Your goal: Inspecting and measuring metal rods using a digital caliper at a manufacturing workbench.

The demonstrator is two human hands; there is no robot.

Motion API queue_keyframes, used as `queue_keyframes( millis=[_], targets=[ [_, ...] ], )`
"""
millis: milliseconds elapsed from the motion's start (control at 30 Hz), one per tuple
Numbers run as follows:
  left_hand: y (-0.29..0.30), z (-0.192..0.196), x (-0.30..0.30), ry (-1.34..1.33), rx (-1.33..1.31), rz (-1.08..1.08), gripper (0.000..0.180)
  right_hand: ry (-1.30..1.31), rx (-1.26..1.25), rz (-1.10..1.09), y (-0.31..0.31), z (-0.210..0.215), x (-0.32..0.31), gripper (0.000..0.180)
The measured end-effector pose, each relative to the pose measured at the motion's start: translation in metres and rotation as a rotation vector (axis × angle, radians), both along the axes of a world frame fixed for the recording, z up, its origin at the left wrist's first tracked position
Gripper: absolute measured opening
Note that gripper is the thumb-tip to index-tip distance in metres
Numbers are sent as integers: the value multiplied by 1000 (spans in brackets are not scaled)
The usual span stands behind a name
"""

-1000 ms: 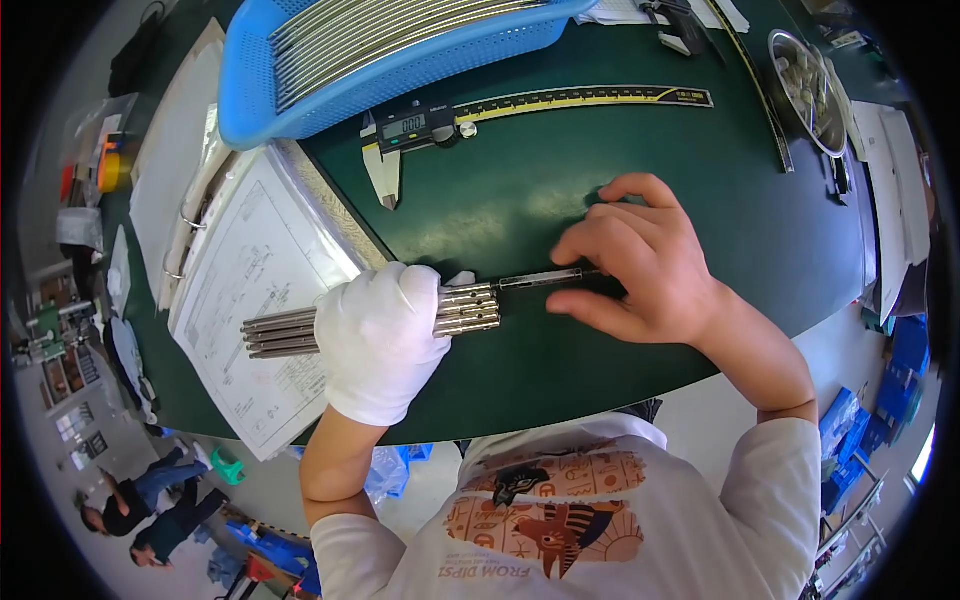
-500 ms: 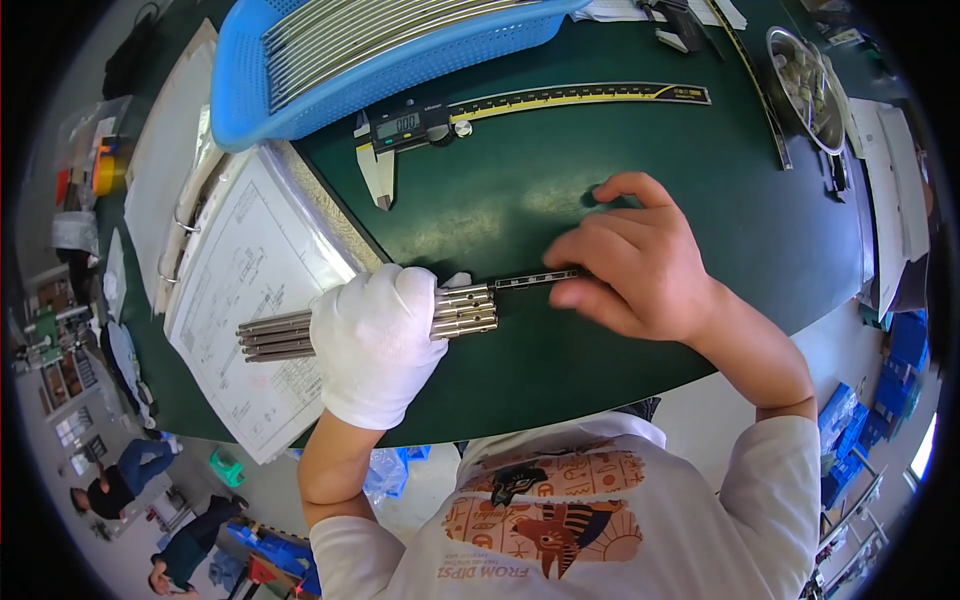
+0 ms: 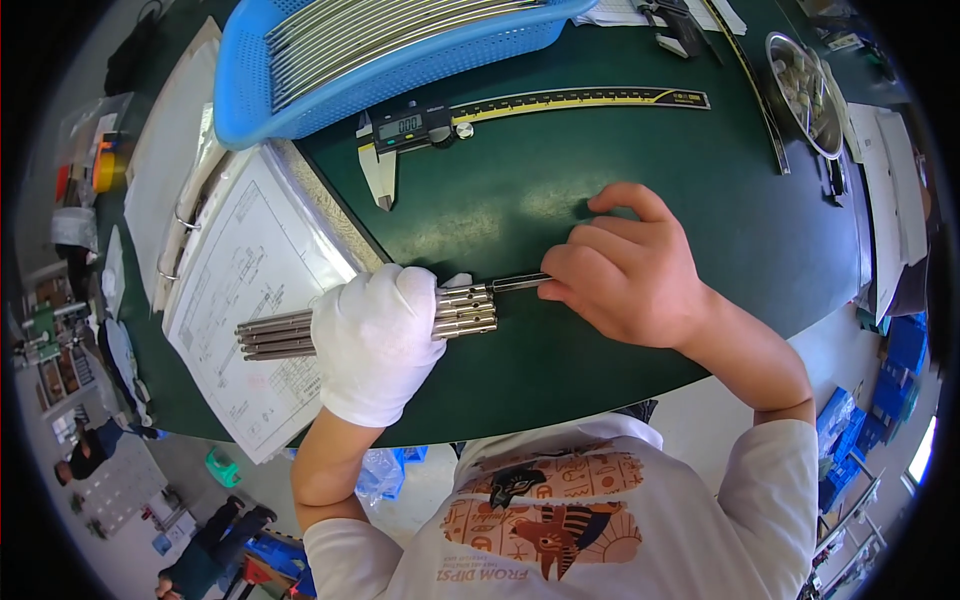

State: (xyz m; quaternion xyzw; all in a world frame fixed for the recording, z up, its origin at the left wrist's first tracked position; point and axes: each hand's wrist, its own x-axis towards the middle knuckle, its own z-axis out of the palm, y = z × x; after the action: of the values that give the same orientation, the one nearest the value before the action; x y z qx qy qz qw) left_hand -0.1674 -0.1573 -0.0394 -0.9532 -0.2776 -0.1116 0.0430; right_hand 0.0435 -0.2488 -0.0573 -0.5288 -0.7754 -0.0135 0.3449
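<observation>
My left hand (image 3: 375,340), in a white glove, is wrapped around a bundle of slim metal rods (image 3: 466,322). Their thicker ends, with small holes, stick out on the right, and thinner shafts reach out on the left. From the uppermost rod's end a thin dark bar-shaped tool (image 3: 518,283) extends to the right; whether it sits inside the rod is too small to tell. My bare right hand (image 3: 625,275) pinches the tool's outer end between thumb and curled index finger, its little finger raised away.
Beyond my hands lies a digital caliper (image 3: 425,127) on the green table (image 3: 620,380). A blue basket (image 3: 400,88) of long rods stands behind it. An open binder with drawings (image 3: 255,250) is at left, a metal bowl (image 3: 837,150) of small parts at far right. People are in the background, lower left.
My right hand has shifted slightly left, its fingers closing further on the tool. Light marks seen on the tool before no longer show. My left hand stays nearly still; background people have shifted.
</observation>
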Motion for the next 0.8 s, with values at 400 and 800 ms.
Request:
queue_keyframes(
  millis=[400, 800],
  targets=[
    [0, -3, -1, -18, 41, -15, 35, 128, -103, 25, 2, 1, -3, 23],
    [-3, 0, 0, 14, -34, -3, 33, 116, -52, 24, -3, 4, -1, 18]
  ],
)
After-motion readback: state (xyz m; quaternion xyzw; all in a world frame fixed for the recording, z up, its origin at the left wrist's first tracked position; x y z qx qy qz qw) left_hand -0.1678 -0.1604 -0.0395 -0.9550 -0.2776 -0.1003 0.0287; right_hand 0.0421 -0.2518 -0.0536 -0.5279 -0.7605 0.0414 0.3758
